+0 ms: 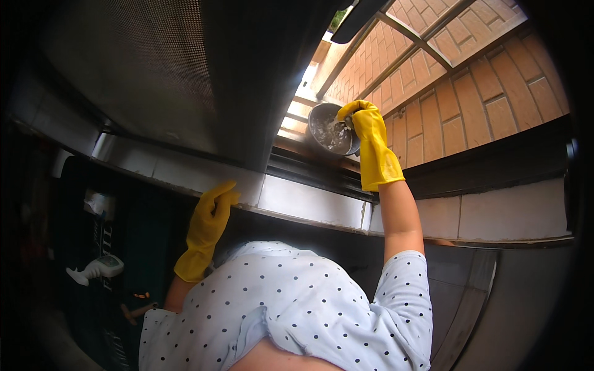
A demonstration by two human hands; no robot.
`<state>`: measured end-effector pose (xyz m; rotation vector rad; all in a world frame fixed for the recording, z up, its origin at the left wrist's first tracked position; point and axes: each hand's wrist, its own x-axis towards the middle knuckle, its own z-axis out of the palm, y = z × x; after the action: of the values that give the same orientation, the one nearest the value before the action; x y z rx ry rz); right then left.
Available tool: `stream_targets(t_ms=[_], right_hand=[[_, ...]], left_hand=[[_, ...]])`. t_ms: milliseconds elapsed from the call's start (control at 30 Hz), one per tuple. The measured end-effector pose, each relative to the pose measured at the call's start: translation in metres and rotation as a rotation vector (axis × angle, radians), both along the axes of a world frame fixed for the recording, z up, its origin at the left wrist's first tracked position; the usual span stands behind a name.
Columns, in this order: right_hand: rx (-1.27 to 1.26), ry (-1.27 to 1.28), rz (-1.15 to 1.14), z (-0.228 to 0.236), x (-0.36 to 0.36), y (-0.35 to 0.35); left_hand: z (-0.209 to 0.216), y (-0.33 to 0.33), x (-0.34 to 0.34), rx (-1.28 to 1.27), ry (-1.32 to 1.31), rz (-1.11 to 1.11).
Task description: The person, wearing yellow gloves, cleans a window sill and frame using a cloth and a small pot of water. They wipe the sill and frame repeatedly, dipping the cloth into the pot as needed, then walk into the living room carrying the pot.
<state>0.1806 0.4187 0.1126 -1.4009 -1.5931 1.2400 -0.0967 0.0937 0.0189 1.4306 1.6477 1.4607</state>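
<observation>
My right hand (366, 127), in a yellow rubber glove, reaches over the right rim of a dark round bucket (317, 148). Its fingers curl down at the inner side of the rim; what lies between them, if anything, is hidden. Cloudy, foamy water (331, 135) shows inside the bucket, which stands beyond the window track. Lower and to the left, my left hand (211, 216) wears a matching yellow glove. Its fingers point toward the edge of the white tiled sill (309, 203), partly stretched out and apart, with nothing visible in them.
A dark mesh screen panel (167, 55) covers the upper left. Metal window bars (416, 38) and an orange brick wall (495, 99) are beyond the opening. At the lower left, a white spray bottle (102, 268) and a wooden-handled tool (137, 312) lie on dark fabric.
</observation>
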Motion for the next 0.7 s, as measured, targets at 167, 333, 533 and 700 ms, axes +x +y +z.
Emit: stream_targets(t_ms=[167, 333, 533, 700], right_hand=[[0.081, -0.318, -0.123, -0.023, -0.015, -0.004], [0.028, -0.522, -0.067, -0.039, -0.008, 0.001], [0.056, -0.493, -0.148, -0.003, -0.010, -0.028], [0.171, -0.360, 0.104, 0.023, -0.007, -0.067]], left_hand=[[-0.011, 0.020, 0.000, 0.115, 0.201, -0.022], [-0.032, 0.031, -0.003, 0.093, 0.247, 0.020], [-0.034, 0.032, -0.001, 0.074, 0.239, 0.046], [-0.039, 0.029, -0.003, 0.084, 0.268, 0.052]])
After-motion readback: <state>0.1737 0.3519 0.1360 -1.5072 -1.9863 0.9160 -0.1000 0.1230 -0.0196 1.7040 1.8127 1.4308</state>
